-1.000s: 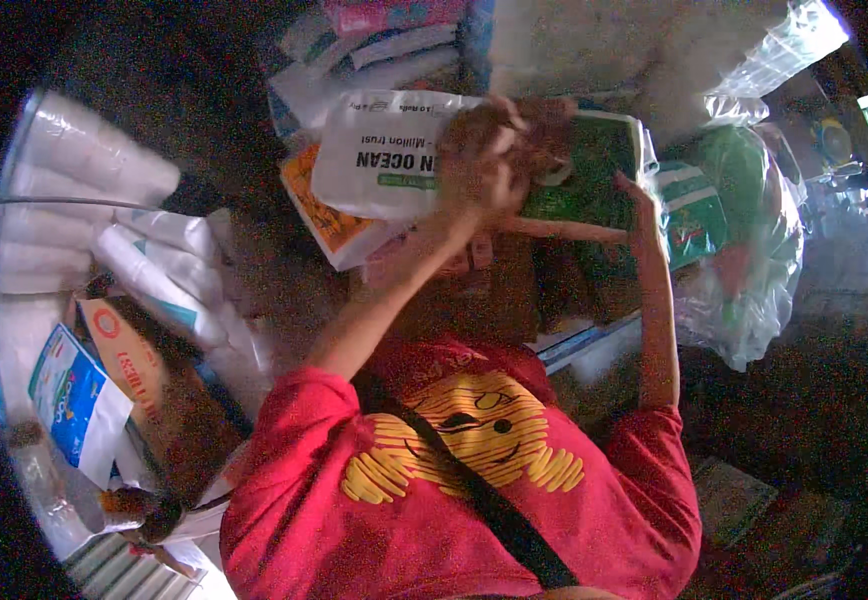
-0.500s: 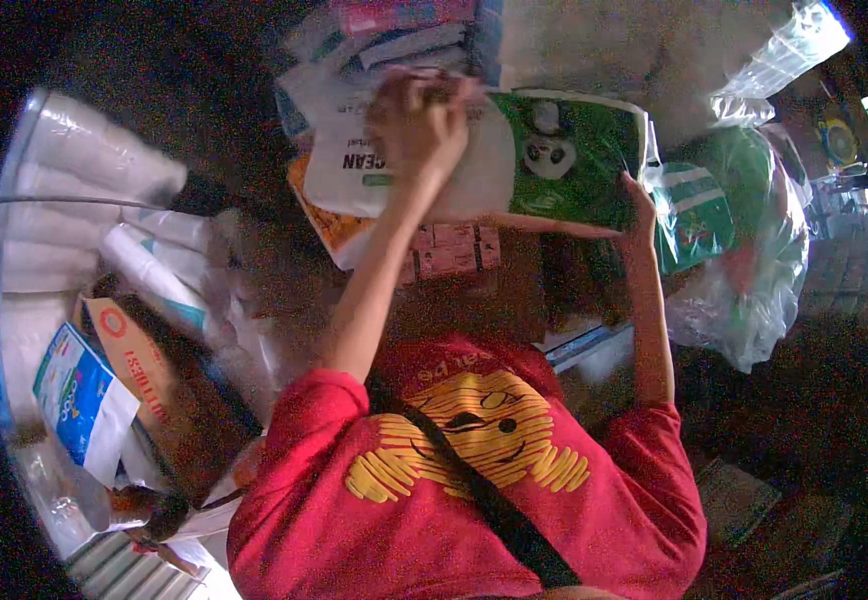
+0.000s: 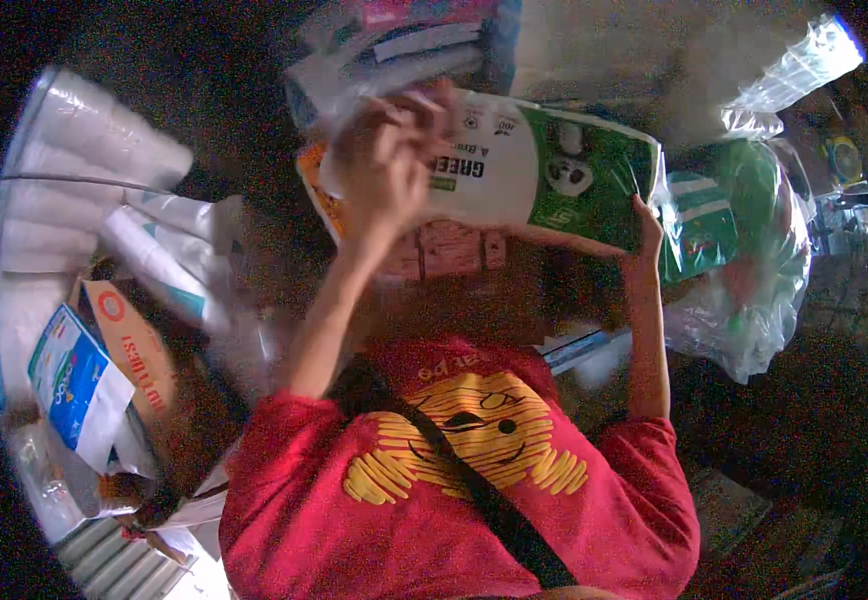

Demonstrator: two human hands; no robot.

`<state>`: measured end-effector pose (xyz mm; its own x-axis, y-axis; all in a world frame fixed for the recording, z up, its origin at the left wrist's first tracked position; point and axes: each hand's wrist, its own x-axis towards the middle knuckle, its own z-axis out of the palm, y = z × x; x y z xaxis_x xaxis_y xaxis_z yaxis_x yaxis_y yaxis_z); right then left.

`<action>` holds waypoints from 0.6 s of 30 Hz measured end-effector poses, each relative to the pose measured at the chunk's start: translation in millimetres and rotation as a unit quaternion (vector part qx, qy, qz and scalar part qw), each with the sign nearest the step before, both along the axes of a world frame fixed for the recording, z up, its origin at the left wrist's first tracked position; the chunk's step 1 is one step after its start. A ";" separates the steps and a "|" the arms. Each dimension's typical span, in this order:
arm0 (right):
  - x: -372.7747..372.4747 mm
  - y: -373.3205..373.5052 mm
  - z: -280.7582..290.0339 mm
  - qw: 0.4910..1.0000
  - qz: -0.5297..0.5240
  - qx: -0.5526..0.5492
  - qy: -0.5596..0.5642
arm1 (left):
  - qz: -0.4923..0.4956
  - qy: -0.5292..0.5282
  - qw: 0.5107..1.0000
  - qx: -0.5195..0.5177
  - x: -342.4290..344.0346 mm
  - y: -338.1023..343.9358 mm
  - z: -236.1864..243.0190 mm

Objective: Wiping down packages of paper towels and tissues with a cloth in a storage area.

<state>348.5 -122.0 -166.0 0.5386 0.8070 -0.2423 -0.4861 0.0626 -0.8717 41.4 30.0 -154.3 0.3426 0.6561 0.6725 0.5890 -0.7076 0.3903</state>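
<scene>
One green-and-white panda-print pack spanned left to right before the chest; the right hand clasped its green end, nearest the clear plastic bag. The blurred left hand overlapped its white end, grip unclear.

Red short-sleeved shirt, yellow scribble-striped cartoon face print, small lettering above it, black diagonal chest strap

One wide fisheye view, from the wearer's head, looking down at close range, red shirt at six o'clock
</scene>
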 end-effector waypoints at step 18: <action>4.9 9.2 -12.7 0.955 0.049 0.033 -0.289 | -0.117 -0.038 0.991 0.060 125.4 -80.2 51.7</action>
<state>353.4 -112.7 -178.7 0.4881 0.8636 0.1260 0.0692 0.1057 -0.9920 166.7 -50.1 -102.6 0.4209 0.4781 0.7709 0.3755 -0.8654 0.3317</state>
